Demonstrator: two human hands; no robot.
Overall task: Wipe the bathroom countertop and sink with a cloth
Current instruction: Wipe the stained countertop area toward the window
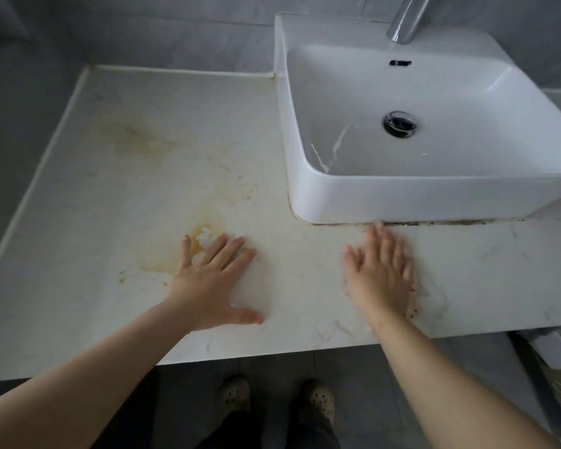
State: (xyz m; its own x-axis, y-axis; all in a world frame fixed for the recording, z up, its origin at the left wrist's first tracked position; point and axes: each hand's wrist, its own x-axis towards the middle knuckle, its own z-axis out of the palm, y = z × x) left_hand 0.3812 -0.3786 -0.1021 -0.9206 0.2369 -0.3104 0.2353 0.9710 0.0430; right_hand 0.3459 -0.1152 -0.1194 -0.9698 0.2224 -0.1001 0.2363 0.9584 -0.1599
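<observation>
Yellow-brown staining marks the pale, marble-look counter (110,196). A faint stain (136,140) lies well beyond the left fingers, and a stronger patch (188,251) sits right at the tips of those fingers, partly under them. The left hand (214,286) lies palm down, its fingers (234,251) spread and straight with the thumb out to the side, holding nothing. The right hand (382,280) is also flat on the counter and blurred. Its fingers (389,247) are straight and close together, their tips almost at the foot of the sink (402,196). A dark grime line (450,222) runs along the sink's base, just beyond and to the right of those fingertips. Water streaks show inside the basin, left of the drain (400,123), with the tap (405,21) above it.

No cloth can be made out anywhere, under either hand or on the counter. Judging from that and from the stains and grime, the wiping looks not yet begun, or barely. The counter, the seam and the basin all look left to do, and a cloth has to be fetched first.

No brand, label or writing is readable on anything in view.
</observation>
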